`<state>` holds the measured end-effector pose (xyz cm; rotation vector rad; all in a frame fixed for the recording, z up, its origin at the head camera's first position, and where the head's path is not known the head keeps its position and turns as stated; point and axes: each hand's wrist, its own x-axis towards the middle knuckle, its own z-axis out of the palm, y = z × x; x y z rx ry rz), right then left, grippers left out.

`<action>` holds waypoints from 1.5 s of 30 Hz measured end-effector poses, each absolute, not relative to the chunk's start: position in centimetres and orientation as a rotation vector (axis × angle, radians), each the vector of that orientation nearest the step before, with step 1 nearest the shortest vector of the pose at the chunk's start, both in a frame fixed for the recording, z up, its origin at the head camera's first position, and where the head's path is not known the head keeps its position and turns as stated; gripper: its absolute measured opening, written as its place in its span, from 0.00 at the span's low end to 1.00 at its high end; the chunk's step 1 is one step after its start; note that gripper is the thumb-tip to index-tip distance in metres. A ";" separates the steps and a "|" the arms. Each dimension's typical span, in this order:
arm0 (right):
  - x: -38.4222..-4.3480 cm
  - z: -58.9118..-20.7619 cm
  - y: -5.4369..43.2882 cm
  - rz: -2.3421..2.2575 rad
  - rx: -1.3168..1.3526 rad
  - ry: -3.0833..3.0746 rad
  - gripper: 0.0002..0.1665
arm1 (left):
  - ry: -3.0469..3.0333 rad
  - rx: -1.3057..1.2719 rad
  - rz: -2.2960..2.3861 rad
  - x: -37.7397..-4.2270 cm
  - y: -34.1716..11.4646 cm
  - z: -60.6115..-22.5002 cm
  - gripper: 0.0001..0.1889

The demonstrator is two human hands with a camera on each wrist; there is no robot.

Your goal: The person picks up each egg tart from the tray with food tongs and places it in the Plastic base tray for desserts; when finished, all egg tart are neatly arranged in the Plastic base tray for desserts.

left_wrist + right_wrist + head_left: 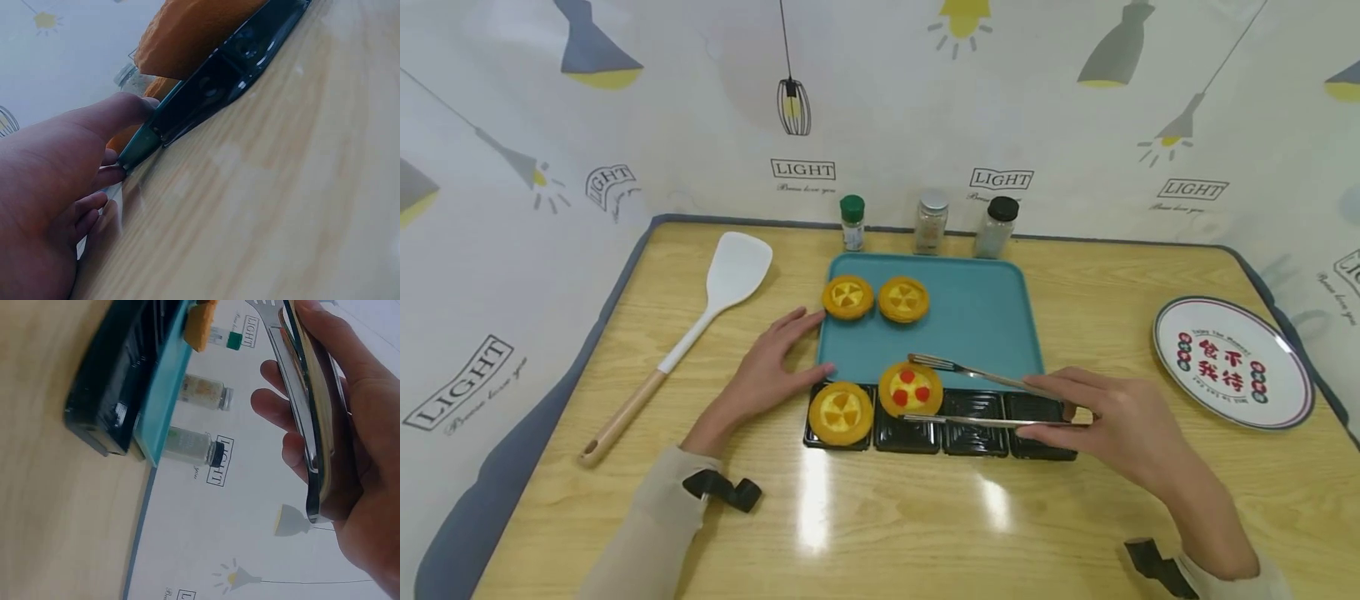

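Observation:
My left hand (778,358) rests at the left edge of the teal tray (977,308). In the left wrist view the thumb touches the tray's rim and the fingers lie along its side. My right hand (1120,417) holds metal tongs (977,421), their two arms spread. The tong tips stand at the far and near edges of an egg tart with three red dots (917,379), over the second compartment of a black sectioned container (973,425). Another egg tart (841,413) sits in the leftmost compartment. Two egg tarts, one at left (847,297) and its neighbour (903,300), sit on the tray.
A white spatula with a wooden handle (692,333) lies at left. Behind the tray stand a green-capped jar (853,223), a silver-capped jar (931,223) and a black-capped jar (997,229). At right is a white plate with red lettering (1232,362).

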<state>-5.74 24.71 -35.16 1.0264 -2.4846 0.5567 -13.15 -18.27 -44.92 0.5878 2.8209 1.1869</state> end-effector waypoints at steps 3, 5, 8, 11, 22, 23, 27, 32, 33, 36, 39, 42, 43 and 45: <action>-5.2 -35.7 24.6 0.574 1.049 -2.486 0.27 | 2.817 0.577 1.182 -13.2 -18.3 -44.8 0.42; -5.0 -36.0 24.4 0.578 1.048 -2.507 0.28 | 2.814 0.572 1.184 -13.2 -18.3 -44.7 0.42; -4.8 -36.2 24.3 0.569 1.035 -2.538 0.28 | 2.812 0.571 1.195 -13.2 -18.3 -44.7 0.42; -4.7 -36.3 24.2 0.553 1.024 -2.545 0.27 | 2.811 0.574 1.197 -13.2 -18.3 -44.8 0.42; -4.8 -36.1 24.3 0.563 0.983 -2.587 0.32 | 2.816 0.575 1.191 -13.4 -18.2 -44.8 0.42; -4.8 -35.9 24.3 0.582 0.959 -2.605 0.33 | 2.815 0.577 1.191 -13.4 -18.2 -44.8 0.42; -5.4 -34.8 24.0 0.648 0.803 -2.665 0.36 | 2.811 0.580 1.192 -13.3 -18.2 -44.8 0.42; -7.2 -33.4 22.8 0.630 0.606 -2.667 0.36 | 2.806 0.566 1.194 -13.3 -18.3 -44.9 0.42; -7.7 -33.3 22.5 0.614 0.586 -2.654 0.36 | 2.807 0.565 1.192 -13.3 -18.4 -45.0 0.42; -9.1 -33.1 21.4 0.573 0.535 -2.661 0.35 | 2.807 0.561 1.195 -13.4 -18.4 -45.1 0.42; -10.3 -33.3 20.5 0.548 0.473 -2.724 0.37 | 2.805 0.561 1.196 -13.3 -18.4 -45.1 0.42; -11.1 -33.7 19.8 0.542 0.424 -2.797 0.40 | 2.809 0.562 1.195 -13.3 -18.3 -45.1 0.42; -11.3 -33.9 19.7 0.546 0.414 -2.812 0.40 | 2.811 0.565 1.196 -13.3 -18.3 -45.2 0.42; -11.6 -34.2 19.5 0.538 0.401 -2.830 0.41 | 2.814 0.574 1.198 -13.3 -18.2 -45.2 0.42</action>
